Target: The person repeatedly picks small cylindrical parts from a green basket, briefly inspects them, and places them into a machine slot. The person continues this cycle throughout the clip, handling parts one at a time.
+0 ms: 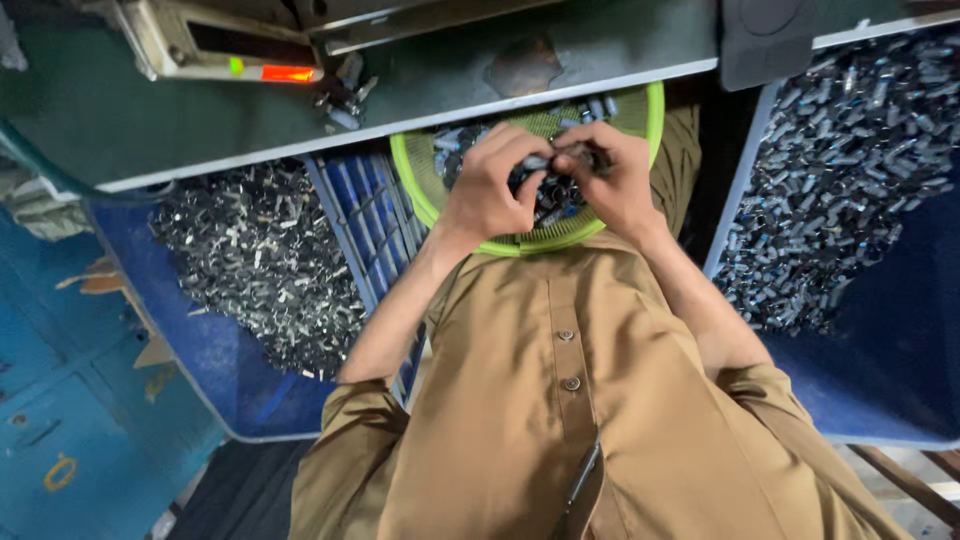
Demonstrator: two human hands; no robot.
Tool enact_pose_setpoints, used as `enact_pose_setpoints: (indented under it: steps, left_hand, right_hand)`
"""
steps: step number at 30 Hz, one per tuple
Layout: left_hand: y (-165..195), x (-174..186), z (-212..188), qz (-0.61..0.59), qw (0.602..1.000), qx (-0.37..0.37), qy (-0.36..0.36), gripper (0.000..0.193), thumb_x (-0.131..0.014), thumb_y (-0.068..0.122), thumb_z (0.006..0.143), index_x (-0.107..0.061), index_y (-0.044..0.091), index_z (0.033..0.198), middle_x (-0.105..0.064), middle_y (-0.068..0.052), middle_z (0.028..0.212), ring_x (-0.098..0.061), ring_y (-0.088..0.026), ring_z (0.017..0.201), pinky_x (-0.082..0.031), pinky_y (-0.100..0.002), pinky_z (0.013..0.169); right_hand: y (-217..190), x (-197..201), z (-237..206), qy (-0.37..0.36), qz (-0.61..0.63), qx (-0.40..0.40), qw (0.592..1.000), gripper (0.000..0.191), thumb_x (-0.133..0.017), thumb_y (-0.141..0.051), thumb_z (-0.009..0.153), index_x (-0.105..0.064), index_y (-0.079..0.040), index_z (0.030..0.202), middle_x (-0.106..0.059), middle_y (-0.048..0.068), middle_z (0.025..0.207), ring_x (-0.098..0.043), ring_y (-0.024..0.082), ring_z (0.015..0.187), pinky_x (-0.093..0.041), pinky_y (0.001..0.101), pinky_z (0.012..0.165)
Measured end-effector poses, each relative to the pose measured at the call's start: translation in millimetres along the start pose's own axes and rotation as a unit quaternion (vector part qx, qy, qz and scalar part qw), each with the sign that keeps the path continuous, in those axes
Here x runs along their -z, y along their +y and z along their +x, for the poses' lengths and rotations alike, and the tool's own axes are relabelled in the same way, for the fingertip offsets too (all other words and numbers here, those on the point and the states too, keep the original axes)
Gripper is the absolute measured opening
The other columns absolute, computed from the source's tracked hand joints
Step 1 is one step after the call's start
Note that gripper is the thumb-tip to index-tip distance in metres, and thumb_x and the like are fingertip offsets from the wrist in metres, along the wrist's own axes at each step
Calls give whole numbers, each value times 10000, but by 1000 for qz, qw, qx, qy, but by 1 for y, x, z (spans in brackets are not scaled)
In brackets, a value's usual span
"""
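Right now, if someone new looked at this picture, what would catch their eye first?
First, the round lime-green plastic basket at top centre, where the left hand and right hand meet, fingers pinching a small dark metal piece over it. Next, the heaps of small shiny metal parts in the blue tub on the left and the blue tub on the right.

basket [425, 190]: we see lime green, mesh weave
shirt [560, 400]: tan, plain
tubs [880, 380]: blue
parts [850, 150]: silvery grey
bench [420, 80]: dark green
lamp [288, 73]: orange-red

Workshop: bins of metal parts [850, 150]
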State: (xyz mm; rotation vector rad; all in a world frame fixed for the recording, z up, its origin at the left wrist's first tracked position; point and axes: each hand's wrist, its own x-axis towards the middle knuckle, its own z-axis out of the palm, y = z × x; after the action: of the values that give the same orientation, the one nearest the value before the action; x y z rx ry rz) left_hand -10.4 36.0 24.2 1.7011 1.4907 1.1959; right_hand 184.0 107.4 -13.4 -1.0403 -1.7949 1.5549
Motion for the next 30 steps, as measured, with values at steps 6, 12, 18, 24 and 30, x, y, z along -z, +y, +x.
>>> enact_pose_setpoints:
  steps: [6, 12, 18, 24, 30]
  left_hand:
    - [14, -2, -16, -284, 943, 158, 71, 333, -710, -82, 891, -623, -5, 1202, -698, -66, 1023, -689, -146, 967, -557, -261, 906]
    - [9, -28, -29, -368, 900, 187, 140, 227, -689, -83, 968, -596, -1, 1158, -691, -38, 1025, -680, -99, 968, -549, -244, 892]
    - [11, -38, -28, -393, 885, 173, 182, 172, -678, -130, 957, -598, -13, 1054, -674, -48, 1008, -656, -100, 917, -548, -251, 853]
    - [22, -21, -21, -492, 838, 171, 164, 182, -662, -10, 953, -581, 8, 1114, -642, -10, 1103, -625, -102, 1006, -513, -263, 955]
    - [35, 4, -15, -185, 970, 121, 102, 137, -731, 93, 901, -640, 6, 954, -645, -63, 849, -622, -160, 750, -492, -300, 721]
  right_hand:
    - [-28, -10, -9, 0, 247, 5, 969, 429, -622, 155, 848, -558, -50, 1218, -608, 21, 1211, -689, 105, 913, -580, 219, 749]
    - [-50, -2, -3, 18, 67, 211, 975, 356, -715, 223, 914, -552, -24, 1112, -625, 105, 1081, -598, 155, 850, -519, 251, 756]
    - [-56, -17, -7, 22, 232, 98, 968, 329, -553, 169, 823, -492, 1, 1100, -608, 120, 1116, -603, 116, 890, -534, 229, 838]
    - [-48, -17, -12, 59, 64, 194, 977, 378, -516, 303, 974, -543, -28, 1154, -625, 229, 1071, -623, 219, 908, -546, 268, 762]
    - [-38, -18, -17, 34, 83, 192, 977, 398, -567, 254, 915, -403, 5, 1179, -642, 234, 1082, -693, 261, 1007, -574, 327, 875]
